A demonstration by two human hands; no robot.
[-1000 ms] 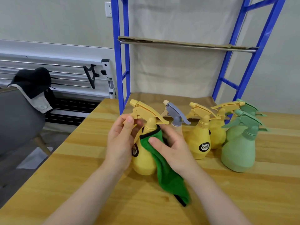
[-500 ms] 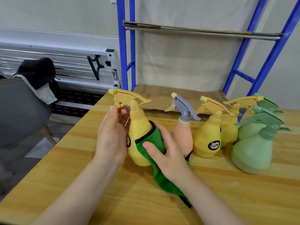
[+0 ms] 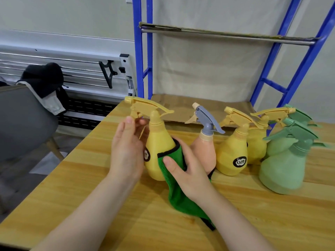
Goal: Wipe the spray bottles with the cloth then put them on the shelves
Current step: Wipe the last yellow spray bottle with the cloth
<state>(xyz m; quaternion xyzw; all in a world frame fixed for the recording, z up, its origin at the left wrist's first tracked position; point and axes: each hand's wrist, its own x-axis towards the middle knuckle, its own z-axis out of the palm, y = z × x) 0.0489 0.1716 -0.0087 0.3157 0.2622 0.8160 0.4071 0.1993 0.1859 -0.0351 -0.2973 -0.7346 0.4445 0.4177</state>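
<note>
In the head view, the left hand [image 3: 126,151] is steadying the pear-shaped yellow plastic spray bottle [image 3: 159,151] from its left side, fingers nearly straight with the tips up by the trigger, pressing rather than wrapping. The right hand [image 3: 188,171] is pressing the green microfibre cloth [image 3: 174,187] against the bottle's right flank, thumb on the front fold and fingers curled around behind, so it is clamping cloth to plastic. Compared with a second ago, the bottle is standing more upright and further left, clear of the grey-nozzled peach bottle [image 3: 204,153], and the cloth is sitting lower, on the belly instead of the neck. That suggests the wipe is working downward on this first bottle. The other yellow bottles [image 3: 232,158] and green bottles [image 3: 282,169] are waiting on the wooden table [image 3: 90,205]; the blue metal shelves [image 3: 226,34] are holding none yet.
</note>
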